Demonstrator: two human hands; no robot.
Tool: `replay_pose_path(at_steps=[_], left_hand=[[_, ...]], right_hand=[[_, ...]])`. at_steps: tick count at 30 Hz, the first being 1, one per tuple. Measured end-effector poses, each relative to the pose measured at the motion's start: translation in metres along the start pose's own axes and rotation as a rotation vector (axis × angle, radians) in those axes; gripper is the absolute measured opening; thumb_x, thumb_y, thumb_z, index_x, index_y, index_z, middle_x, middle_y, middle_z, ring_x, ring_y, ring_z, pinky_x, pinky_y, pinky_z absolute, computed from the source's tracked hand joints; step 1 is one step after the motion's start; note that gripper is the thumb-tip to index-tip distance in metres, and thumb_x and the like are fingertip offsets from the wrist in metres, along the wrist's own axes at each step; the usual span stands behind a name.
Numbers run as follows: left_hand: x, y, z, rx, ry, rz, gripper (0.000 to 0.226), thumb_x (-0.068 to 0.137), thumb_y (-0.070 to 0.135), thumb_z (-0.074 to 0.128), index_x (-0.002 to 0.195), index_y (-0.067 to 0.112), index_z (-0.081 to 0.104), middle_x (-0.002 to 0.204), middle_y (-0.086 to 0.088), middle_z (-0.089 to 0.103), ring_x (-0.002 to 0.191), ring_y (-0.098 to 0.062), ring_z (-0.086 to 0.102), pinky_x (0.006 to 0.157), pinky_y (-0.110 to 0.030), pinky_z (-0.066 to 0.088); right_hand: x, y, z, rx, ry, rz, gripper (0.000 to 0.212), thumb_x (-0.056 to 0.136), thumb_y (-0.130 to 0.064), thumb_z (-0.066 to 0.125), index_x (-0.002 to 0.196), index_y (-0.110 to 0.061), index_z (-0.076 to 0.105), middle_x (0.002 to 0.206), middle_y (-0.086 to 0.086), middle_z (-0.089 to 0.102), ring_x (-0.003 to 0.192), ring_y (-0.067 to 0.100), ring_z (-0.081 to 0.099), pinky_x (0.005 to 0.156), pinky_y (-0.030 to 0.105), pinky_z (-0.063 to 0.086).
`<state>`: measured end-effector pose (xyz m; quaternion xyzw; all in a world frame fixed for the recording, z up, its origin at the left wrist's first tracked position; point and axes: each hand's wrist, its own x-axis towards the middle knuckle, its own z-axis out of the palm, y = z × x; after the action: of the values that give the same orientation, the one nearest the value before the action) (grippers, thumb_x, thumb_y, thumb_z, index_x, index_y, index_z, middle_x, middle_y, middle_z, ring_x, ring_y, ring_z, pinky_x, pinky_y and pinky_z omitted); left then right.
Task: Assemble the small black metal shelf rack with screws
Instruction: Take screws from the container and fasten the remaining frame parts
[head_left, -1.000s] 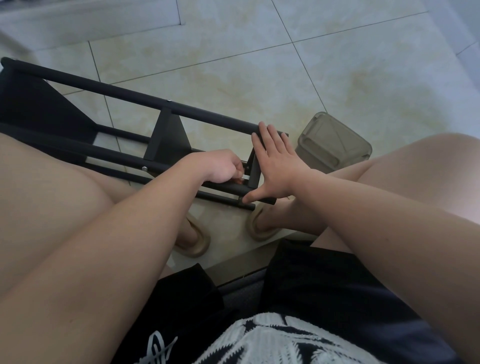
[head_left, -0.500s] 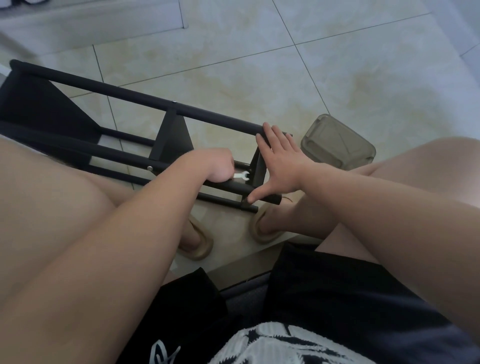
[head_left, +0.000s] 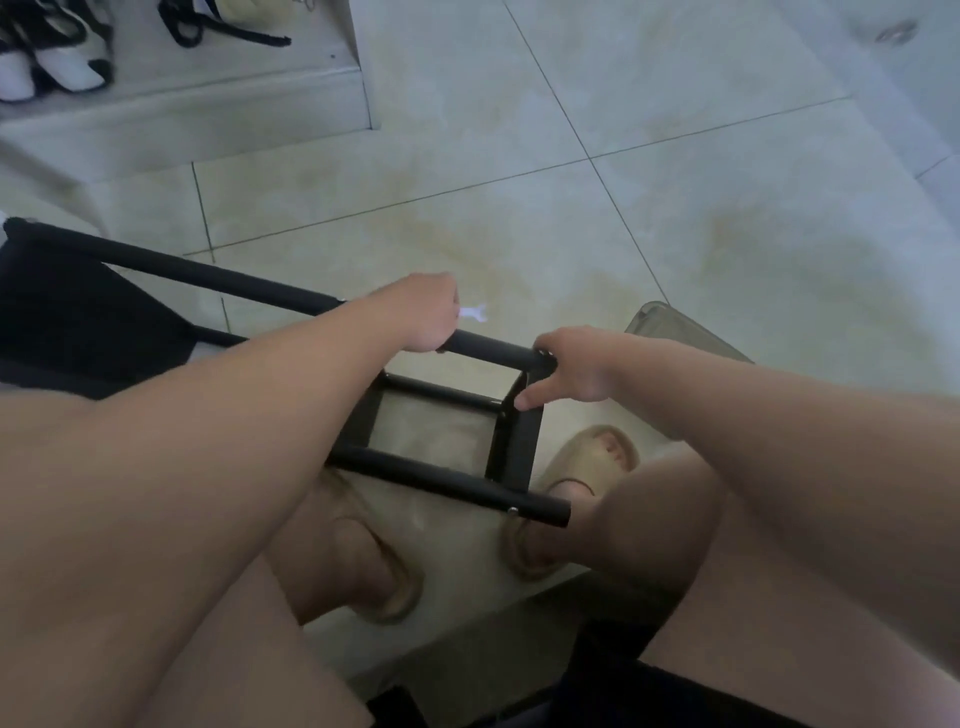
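Wrench (head_left: 474, 312) half inside left hand (head_left: 427, 313)

The rack (head_left: 457, 480) under both grips is smooth, matt black metal tube. The wrench (head_left: 474, 313) projecting from the left hand (head_left: 426, 317) is bright bare metal. Just beyond the right hand (head_left: 576, 371), the container (head_left: 675, 338) is smoky translucent plastic. The floor (head_left: 519, 218) is glossy tile.

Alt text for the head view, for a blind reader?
A seated person's left hand holds a small white wrench over a black metal rack on the tiled floor, while the right hand grips the rack's upper bar end. A clear container sits beside the rack.
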<state>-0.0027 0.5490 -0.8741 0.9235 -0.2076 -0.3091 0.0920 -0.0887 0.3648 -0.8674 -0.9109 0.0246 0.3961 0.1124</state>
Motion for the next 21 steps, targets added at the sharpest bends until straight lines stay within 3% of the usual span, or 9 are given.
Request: replay_pose_path(at_steps=[2, 4, 11, 15, 18, 21], left_hand=[[0.009, -0.008, 0.001, -0.016, -0.133, -0.028, 0.021, 0.100, 0.008, 0.046, 0.106, 0.000, 0.064, 0.084, -0.007, 0.076, 0.079, -0.024, 0.069, 0.061, -0.030, 0.043], [0.020, -0.012, 0.003, -0.056, -0.179, -0.060, 0.025, 0.099, 0.006, 0.041, 0.099, 0.000, 0.066, 0.074, -0.005, 0.075, 0.060, -0.019, 0.065, 0.057, -0.029, 0.046], [0.051, -0.019, -0.026, -0.125, 0.052, -0.101, 0.023, 0.103, 0.014, 0.040, 0.099, 0.006, 0.061, 0.072, -0.003, 0.064, 0.055, -0.015, 0.064, 0.047, -0.025, 0.047], [0.053, -0.014, -0.051, -0.132, 0.117, -0.115, 0.023, 0.102, 0.010, 0.041, 0.098, 0.003, 0.062, 0.083, -0.009, 0.068, 0.071, -0.024, 0.070, 0.065, -0.035, 0.058], [0.059, -0.017, -0.059, -0.114, 0.174, -0.089, 0.019, 0.101, 0.010, 0.042, 0.096, 0.005, 0.059, 0.085, -0.011, 0.067, 0.070, -0.024, 0.067, 0.063, -0.033, 0.053], [0.070, -0.022, -0.062, -0.046, 0.233, -0.075, 0.016, 0.101, 0.014, 0.043, 0.102, 0.006, 0.056, 0.097, -0.015, 0.065, 0.089, -0.033, 0.064, 0.072, -0.035, 0.044]], right_hand=[[0.007, 0.002, -0.003, 0.015, -0.042, -0.001, 0.067, 0.075, -0.067, 0.075, 0.114, -0.015, 0.058, 0.085, -0.004, 0.057, 0.078, 0.018, 0.056, 0.063, 0.032, 0.039], [0.013, 0.006, -0.005, 0.042, -0.065, -0.008, 0.066, 0.074, -0.066, 0.077, 0.111, -0.016, 0.058, 0.083, -0.005, 0.056, 0.076, 0.017, 0.056, 0.060, 0.031, 0.038], [0.033, 0.017, -0.039, 0.155, 0.149, -0.061, 0.056, 0.073, -0.060, 0.081, 0.097, -0.014, 0.058, 0.081, -0.002, 0.056, 0.079, 0.022, 0.054, 0.065, 0.035, 0.042], [0.033, 0.015, -0.059, 0.077, 0.323, -0.067, 0.061, 0.071, -0.063, 0.080, 0.108, -0.021, 0.056, 0.092, -0.007, 0.057, 0.089, 0.021, 0.056, 0.067, 0.035, 0.042], [0.040, 0.014, -0.069, -0.033, 0.428, -0.068, 0.060, 0.074, -0.062, 0.079, 0.104, -0.025, 0.043, 0.094, -0.011, 0.050, 0.089, 0.019, 0.051, 0.067, 0.035, 0.036], [0.055, 0.007, -0.075, -0.161, 0.502, -0.045, 0.064, 0.078, -0.057, 0.079, 0.115, -0.022, 0.041, 0.101, -0.006, 0.050, 0.095, 0.022, 0.050, 0.068, 0.036, 0.039]])
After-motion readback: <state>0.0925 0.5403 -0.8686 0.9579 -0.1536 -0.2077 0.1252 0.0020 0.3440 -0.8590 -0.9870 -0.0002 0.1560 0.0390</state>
